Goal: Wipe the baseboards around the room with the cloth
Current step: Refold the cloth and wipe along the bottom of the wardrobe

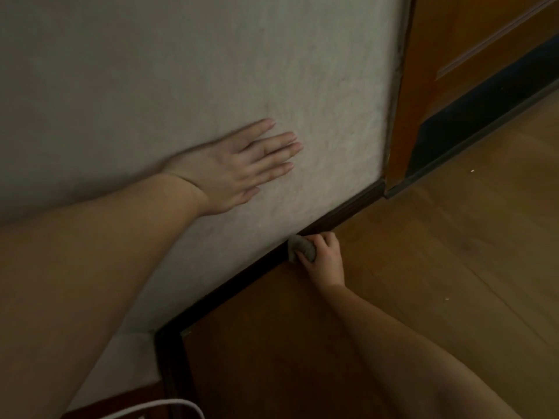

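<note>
Baseboard, dark brown, ran along the foot of the pale wall, long axis diagonal in the head view from lower left to upper right. Upper end stopped at the wooden door frame; lower end met a corner near the bottom of the view, where a second dark strip turned toward the viewer.

Cloth, grey and bunched, was pressed against the baseboard face about midway along the visible run. Right hand gripped the cloth, fingers curled round it, thumb side toward the wall; forearm came in from the lower right, low over the wooden floor.

Left hand lay flat on the wall above and left of the cloth, fingers straight and slightly spread, pointing right toward the door frame, holding nothing.

Open room: bare floor extended to the right of the cloth hand and on toward the door frame, with uncovered baseboard between cloth and frame. Beyond the frame, a dark gap ran under an orange-brown door panel.

White cable looped at the bottom edge, left of the corner, well apart from both hands
</note>
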{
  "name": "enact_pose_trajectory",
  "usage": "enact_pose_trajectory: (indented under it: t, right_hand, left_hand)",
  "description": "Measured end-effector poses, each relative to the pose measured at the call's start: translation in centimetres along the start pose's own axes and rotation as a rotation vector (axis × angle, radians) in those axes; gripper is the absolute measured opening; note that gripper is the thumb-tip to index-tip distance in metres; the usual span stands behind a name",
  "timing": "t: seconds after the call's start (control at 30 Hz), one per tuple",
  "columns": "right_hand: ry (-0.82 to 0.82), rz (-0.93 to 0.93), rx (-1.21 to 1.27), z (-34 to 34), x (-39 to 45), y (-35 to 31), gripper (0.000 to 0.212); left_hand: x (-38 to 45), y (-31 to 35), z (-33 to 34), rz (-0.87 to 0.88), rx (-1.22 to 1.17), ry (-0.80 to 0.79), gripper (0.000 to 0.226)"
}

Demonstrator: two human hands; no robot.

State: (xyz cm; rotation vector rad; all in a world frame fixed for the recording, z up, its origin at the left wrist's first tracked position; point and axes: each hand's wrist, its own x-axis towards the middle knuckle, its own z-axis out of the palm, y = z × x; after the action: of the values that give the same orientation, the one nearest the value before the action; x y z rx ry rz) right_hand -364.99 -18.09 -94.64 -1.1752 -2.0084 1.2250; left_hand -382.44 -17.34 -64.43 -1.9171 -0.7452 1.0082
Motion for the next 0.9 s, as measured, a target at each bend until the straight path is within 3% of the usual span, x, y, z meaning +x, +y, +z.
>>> enact_pose_trajectory:
  t: [0.37, 0.57, 0.73, 0.9]
  right_hand:
    - [0.173, 0.071, -0.278, -14.1, 9.0, 7.2, 0.027]
    - [0.449, 0.484, -0.085, -18.6, 11.1, 8.0, 0.026]
    - [0.394, 0.384, -0.021, -14.2, 7.6, 7.2, 0.026]
    - [0.092, 0.235, 0.034, -3.7, 1.7, 2.2, 0.035]
  left_hand:
    - [-0.2, 0.1, 0.8, -0.037, -0.034, 0.067, 0.066]
    - [-0.2, 0.1, 0.6, -0.046, -0.023, 0.070, 0.068]
    - [-0.3, 0.3, 0.5, -0.042, -0.027, 0.075, 0.063]
    - [-0.1, -0.3, -0.6, -0.009, -0.037, 0.013, 0.063]
